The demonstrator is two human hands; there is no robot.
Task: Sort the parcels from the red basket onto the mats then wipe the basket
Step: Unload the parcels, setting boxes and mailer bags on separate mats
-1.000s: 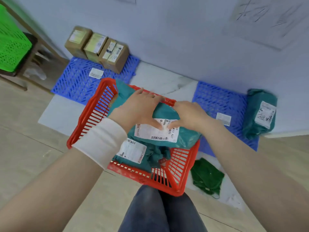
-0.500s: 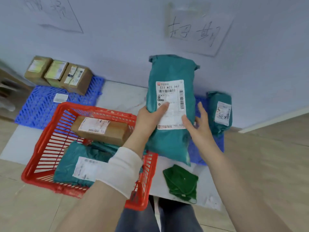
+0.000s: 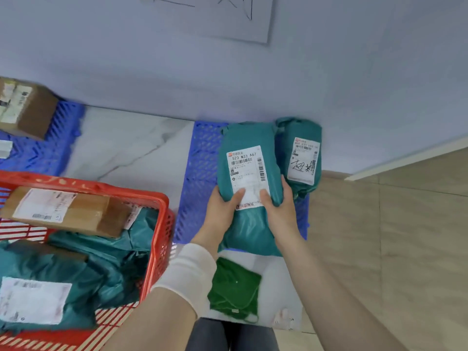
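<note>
holding a teal parcel point(image 3: 249, 173) over the blue mat point(image 3: 202, 173) at frame centre, left hand point(image 3: 220, 214) and right hand point(image 3: 281, 211) grip its sides; another teal parcel point(image 3: 302, 158) lies just right; red basket point(image 3: 159, 224) sits lower left.

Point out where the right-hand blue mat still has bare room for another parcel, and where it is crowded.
The blue mat is bare along its left strip, between the white marble floor and the held teal parcel. Its right side is crowded: that parcel, gripped by the left hand and right hand, sits against a second teal parcel by the wall.
</note>
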